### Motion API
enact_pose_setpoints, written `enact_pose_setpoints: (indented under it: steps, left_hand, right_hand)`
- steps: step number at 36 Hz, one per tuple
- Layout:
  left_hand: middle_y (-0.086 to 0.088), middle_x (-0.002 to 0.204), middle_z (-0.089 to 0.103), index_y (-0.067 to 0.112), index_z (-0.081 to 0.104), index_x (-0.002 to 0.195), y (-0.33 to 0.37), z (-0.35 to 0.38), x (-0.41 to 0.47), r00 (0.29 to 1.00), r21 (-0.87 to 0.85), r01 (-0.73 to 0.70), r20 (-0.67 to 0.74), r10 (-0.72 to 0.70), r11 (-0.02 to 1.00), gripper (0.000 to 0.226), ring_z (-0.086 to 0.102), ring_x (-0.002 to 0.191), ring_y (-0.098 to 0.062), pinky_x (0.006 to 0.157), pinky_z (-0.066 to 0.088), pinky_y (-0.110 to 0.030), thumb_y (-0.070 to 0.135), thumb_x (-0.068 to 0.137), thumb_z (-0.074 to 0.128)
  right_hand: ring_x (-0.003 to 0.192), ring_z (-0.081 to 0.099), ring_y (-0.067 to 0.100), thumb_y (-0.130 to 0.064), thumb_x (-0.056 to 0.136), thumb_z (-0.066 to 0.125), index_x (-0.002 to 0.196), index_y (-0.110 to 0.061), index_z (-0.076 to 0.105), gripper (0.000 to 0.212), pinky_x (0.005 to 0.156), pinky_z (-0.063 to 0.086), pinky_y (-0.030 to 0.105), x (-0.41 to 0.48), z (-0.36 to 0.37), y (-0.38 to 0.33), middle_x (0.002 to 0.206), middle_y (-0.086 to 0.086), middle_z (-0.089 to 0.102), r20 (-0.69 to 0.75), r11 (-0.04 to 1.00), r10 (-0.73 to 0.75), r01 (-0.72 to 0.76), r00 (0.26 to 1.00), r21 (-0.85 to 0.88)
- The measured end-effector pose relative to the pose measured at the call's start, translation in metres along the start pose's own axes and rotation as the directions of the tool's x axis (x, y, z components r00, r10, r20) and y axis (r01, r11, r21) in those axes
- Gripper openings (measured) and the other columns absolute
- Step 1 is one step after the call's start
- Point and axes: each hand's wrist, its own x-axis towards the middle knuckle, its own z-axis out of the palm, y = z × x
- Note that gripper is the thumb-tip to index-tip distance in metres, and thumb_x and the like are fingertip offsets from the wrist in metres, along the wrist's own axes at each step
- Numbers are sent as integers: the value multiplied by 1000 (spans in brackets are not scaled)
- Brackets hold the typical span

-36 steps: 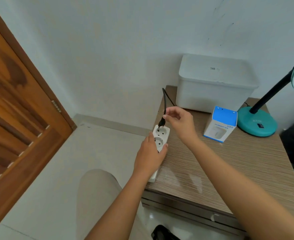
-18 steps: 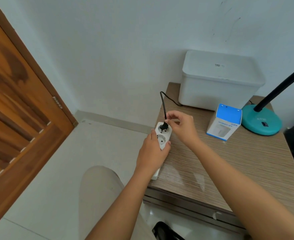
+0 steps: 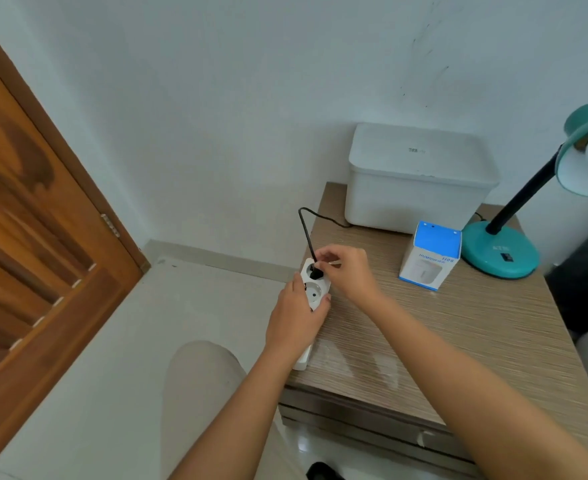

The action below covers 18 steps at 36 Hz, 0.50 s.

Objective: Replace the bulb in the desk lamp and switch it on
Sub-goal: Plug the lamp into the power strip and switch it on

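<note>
Head view, nearest first: a knee in pale trousers [image 3: 202, 386] sits low in the frame, beside the front edge of the wood-grain bench [image 3: 458, 341]. The left hand [image 3: 297, 318] has its grip closed around a white power strip [image 3: 315, 292] that lies along the bench's left edge — thumb on one side, fingers wrapped on the other. Just beyond it, the right hand [image 3: 349, 273] pinches a black plug [image 3: 316, 273] with its fingertips; the plug sits in the strip's far socket, while the near socket is bare. A black cord [image 3: 304, 230] rises from the plug, arches over, and runs back toward the rear of the bench.

Farther back stands a small blue-and-white box [image 3: 431, 254] marked "humidifier". To its right is the desk lamp [image 3: 502, 251] — teal round base on the bench, black neck leaning up to a teal shade at the frame's right edge. Whether a bulb is fitted cannot be told. Behind the box, a white lidded bin [image 3: 420, 181] stands against the wall. A wooden door [image 3: 32, 237] fills the left side.
</note>
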Motion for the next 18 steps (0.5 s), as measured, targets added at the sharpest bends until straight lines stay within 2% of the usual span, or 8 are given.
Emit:
enact_pose_setpoints:
  steps: [4, 7, 10, 13, 18]
  left_hand:
    - [2, 112, 52, 19, 44, 125, 3, -4, -4, 998, 14, -50, -26, 51, 999, 46, 51, 101, -15, 80, 48, -30, 48, 89, 49]
    - [1, 112, 53, 17, 46, 121, 6, -8, -7, 987, 103, -89, -123, 102, 991, 42, 51, 99, -14, 79, 46, -26, 45, 90, 50]
    - [-1, 124, 54, 16, 47, 128, 19, -15, -7, 964, 109, -153, -203, 173, 982, 44, 50, 111, -14, 91, 43, -25, 40, 91, 50]
    - [-3, 131, 51, 12, 46, 132, 58, -13, -7, 945, 58, -254, -199, 260, 965, 46, 46, 120, -16, 99, 39, -29, 37, 94, 47]
    - [-1, 125, 54, 11, 51, 126, 138, 18, -1, 903, -119, -427, -100, 417, 896, 50, 48, 116, -11, 98, 38, -26, 44, 91, 39]
  right_hand:
    - [84, 59, 8, -9, 84, 64, 96, -9, 72, 15, 68, 39, 6, -4, -16, -4, 98, 7, 73, 59, 998, -1, 4, 998, -57]
    - [86, 61, 9, -12, 84, 64, 100, -8, 71, 17, 78, 45, 14, -13, -38, -5, 102, 8, 72, 15, 996, -17, 19, 1000, -87]
    - [89, 65, 12, -13, 85, 64, 100, -9, 72, 17, 82, 47, 15, -34, -63, 3, 102, 7, 73, -23, 995, -16, 13, 1000, -103]
    - [88, 65, 11, -12, 85, 64, 98, -9, 73, 17, 76, 44, 4, -70, -94, 27, 100, 5, 73, -54, 990, 19, -27, 998, -139]
    - [81, 62, 3, -10, 82, 67, 96, -10, 74, 15, 78, 48, 6, -122, -145, 80, 93, 5, 75, -146, 977, 82, -108, 986, -182]
